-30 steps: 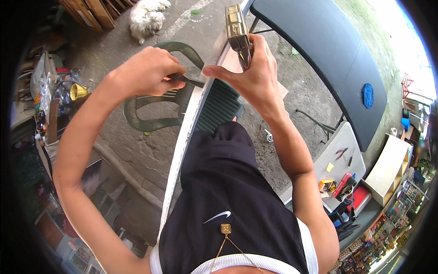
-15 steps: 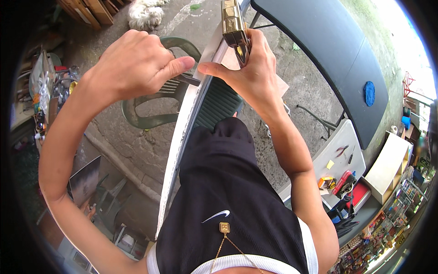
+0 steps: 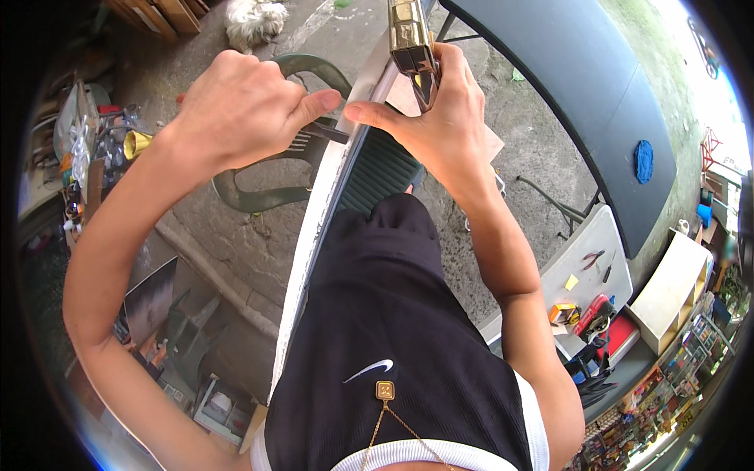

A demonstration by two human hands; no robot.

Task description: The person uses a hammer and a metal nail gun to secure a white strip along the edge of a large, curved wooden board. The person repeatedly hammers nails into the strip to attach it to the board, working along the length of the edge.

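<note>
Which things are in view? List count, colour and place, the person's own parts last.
Long panel: one, white-edged, centre
Flat tool: one, dark, in left hand
Blocky metallic tool: one, gold, at right hand
Chair: one, green, upper centre
Dog: one, white, top left
Large table: one, dark grey, upper right
Bundle: one, blue, on large table
Small table: one, pale grey, right
Pliers: one, red-handled, on small table
Paper slip: one, yellow, on small table
Shelf unit: one, cream, far right
Clutter: uncounted, mixed, both rims
Pendant: one, gold, on chest
Top: one, black, lower centre
Left hand: one, bare, upper left
Right hand: one, bare, upper centre
</note>
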